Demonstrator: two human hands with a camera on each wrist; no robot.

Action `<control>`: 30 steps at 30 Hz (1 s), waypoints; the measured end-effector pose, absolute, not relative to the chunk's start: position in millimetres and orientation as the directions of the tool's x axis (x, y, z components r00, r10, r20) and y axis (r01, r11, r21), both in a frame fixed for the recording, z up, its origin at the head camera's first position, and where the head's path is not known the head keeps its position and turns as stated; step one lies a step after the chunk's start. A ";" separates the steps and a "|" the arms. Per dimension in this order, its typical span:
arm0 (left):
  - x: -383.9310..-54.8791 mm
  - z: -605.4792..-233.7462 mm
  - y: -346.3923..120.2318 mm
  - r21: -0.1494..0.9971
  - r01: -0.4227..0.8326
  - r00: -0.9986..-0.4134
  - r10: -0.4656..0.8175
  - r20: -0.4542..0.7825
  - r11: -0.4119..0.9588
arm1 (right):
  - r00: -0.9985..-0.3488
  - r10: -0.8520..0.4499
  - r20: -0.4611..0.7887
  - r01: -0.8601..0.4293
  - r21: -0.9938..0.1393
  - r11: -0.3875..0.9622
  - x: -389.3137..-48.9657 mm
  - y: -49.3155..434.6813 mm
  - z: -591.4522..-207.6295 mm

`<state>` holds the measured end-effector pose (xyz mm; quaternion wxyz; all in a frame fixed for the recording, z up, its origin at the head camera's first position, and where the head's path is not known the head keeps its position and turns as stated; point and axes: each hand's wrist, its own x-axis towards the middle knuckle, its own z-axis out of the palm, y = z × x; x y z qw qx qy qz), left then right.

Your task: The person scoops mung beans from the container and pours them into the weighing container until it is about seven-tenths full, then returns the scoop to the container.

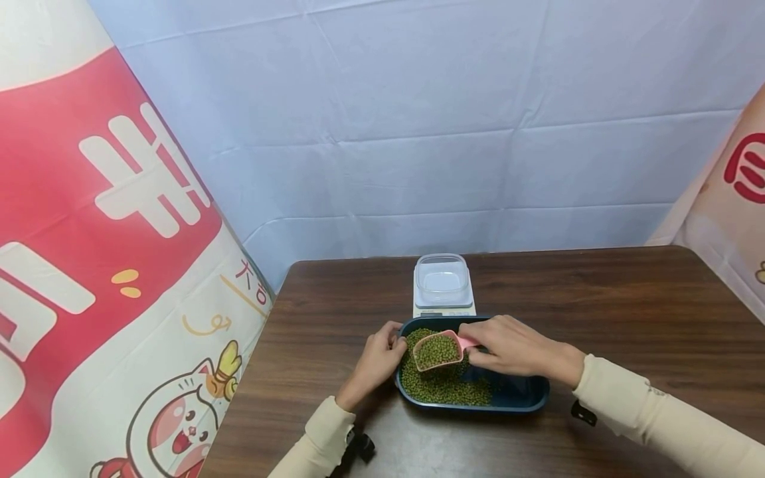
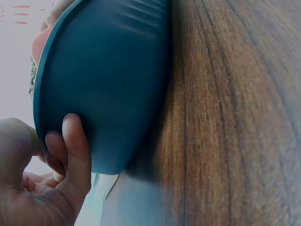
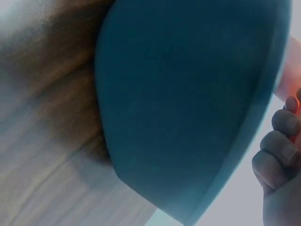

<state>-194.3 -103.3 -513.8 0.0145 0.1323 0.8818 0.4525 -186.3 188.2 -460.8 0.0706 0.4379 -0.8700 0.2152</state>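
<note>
A dark blue oval tub stands on the table, with green mung beans heaped mostly in its left half. My right hand grips the handle of a pink scoop, which is full of beans and held over the heap. In the right wrist view, curled fingers show beyond the tub's wall. My left hand holds the tub's left end by the rim. The left wrist view shows its fingers against the tub's outer wall, with the thumb side at the rim.
Just behind the tub, a white kitchen scale carries a clear plastic container. The brown wooden table reaches back to a pale cloth backdrop. A printed banner hangs at the left.
</note>
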 end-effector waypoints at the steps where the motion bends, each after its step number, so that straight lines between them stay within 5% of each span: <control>1: -194.4 -513.9 -103.3 0.801 0.221 -0.965 0.247 0.094 0.557 | -0.609 -0.728 0.314 -0.791 -0.310 0.528 -186.8 188.5 -460.2; 30: -194.0 -514.5 -103.9 0.828 0.216 -0.965 0.245 0.098 0.518 | -0.654 -0.648 0.390 -0.755 -0.283 0.592 -209.7 206.0 -439.0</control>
